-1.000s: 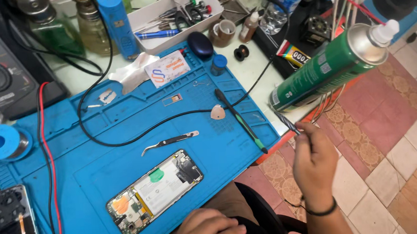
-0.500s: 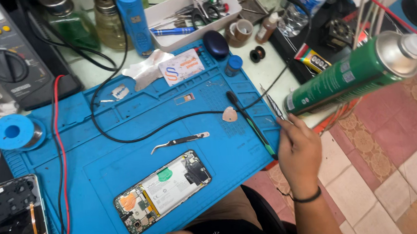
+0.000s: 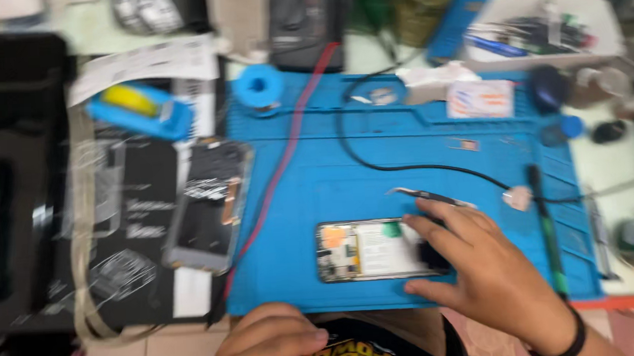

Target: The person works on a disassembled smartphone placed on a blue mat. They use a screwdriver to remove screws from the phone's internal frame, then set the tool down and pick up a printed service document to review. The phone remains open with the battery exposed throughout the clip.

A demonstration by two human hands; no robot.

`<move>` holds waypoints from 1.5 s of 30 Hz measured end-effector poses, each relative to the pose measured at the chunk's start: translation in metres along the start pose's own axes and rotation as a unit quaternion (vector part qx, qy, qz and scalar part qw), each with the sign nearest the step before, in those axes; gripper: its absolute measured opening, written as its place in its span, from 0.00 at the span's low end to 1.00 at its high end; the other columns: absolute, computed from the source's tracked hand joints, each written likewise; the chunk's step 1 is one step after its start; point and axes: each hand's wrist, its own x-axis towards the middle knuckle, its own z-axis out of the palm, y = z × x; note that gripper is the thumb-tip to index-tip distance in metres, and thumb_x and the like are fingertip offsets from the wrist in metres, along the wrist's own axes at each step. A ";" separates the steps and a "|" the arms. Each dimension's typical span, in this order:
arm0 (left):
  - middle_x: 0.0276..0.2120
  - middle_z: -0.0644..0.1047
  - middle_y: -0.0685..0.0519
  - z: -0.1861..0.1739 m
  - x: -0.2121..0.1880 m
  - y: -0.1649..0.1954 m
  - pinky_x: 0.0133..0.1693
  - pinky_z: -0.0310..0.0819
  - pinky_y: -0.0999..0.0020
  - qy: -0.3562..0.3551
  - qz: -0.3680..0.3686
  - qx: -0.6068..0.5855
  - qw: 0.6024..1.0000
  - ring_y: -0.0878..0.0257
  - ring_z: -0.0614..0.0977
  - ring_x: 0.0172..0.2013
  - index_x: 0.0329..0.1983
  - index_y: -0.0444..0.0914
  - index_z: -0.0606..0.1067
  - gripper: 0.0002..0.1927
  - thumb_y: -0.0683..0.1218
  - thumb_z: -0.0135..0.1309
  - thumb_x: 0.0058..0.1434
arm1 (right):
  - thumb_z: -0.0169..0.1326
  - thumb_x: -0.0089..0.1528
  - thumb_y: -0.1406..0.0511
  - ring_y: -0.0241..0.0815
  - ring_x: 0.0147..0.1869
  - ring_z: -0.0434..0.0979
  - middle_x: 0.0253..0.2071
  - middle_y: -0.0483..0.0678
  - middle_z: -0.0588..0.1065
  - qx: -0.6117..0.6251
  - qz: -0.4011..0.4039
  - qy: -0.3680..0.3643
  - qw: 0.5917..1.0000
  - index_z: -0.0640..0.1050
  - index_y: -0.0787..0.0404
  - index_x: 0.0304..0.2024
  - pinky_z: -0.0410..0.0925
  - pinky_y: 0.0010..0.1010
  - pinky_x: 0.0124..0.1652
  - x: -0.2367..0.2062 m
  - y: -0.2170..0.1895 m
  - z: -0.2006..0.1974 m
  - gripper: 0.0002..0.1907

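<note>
Blue silicone repair mat (image 3: pixel 318 192) fills the middle of the view, and everything here gets placed against it, though the whole picture is smeared with motion blur. Off the mat's left edge lies a black work pad (image 3: pixel 62 215) with a second opened phone (image 3: pixel 212 206) resting on it, just beside the mat. At the mat's top right corner sits a white parts tray (image 3: pixel 605 25), with a blue cylinder (image 3: pixel 461 11) leaning just left of it.

On the mat's lower middle lies the opened smartphone (image 3: pixel 369 249), back cover off, an orange patch at its left end and a white panel in the centre. The right hand (image 3: pixel 491 273) comes in from the mat's lower right, fingers spread and laid flat over the phone's right end, thumb along the phone's lower edge; it presses rather than grips, holding nothing. A black band circles that wrist.

The left hand (image 3: pixel 265 342) sits just below the mat's bottom edge, curled loosely, apart from the phone; whether it holds anything I cannot tell.

A red cable (image 3: pixel 286 150) runs down the mat's left side. A black cable (image 3: pixel 404 167) loops across its upper half. A dark screwdriver (image 3: pixel 547 222) lies along the right edge. Metal tweezers (image 3: pixel 424 195) rest just above the phone, close to the right fingertips. A blue solder spool (image 3: pixel 258 86) sits at the top left corner.
</note>
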 end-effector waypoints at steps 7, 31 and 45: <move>0.39 0.83 0.48 -0.039 -0.024 0.025 0.43 0.79 0.61 0.274 -0.213 0.008 0.938 0.55 0.84 0.44 0.41 0.32 0.83 0.18 0.38 0.71 0.45 | 0.71 0.42 0.50 0.58 0.58 0.74 0.51 0.54 0.76 -0.032 0.025 -0.173 0.984 0.72 0.57 0.66 0.65 0.45 0.56 0.034 0.010 0.014 0.51; 0.73 0.63 0.44 0.030 0.075 -0.013 0.71 0.61 0.58 -0.106 -0.171 -0.424 0.883 0.57 0.66 0.73 0.80 0.35 0.50 0.49 0.37 0.64 0.61 | 0.71 0.44 0.62 0.42 0.51 0.77 0.50 0.52 0.77 0.300 0.183 0.165 0.922 0.76 0.67 0.58 0.71 0.32 0.52 0.035 -0.063 0.054 0.39; 0.56 0.77 0.37 0.027 0.078 -0.020 0.40 0.83 0.58 -0.145 -0.344 -0.539 0.755 0.53 0.83 0.44 0.73 0.33 0.59 0.34 0.36 0.50 0.62 | 0.53 0.66 0.70 0.37 0.47 0.76 0.45 0.51 0.79 0.673 0.250 0.101 0.689 0.78 0.73 0.51 0.70 0.28 0.46 0.020 -0.018 0.060 0.13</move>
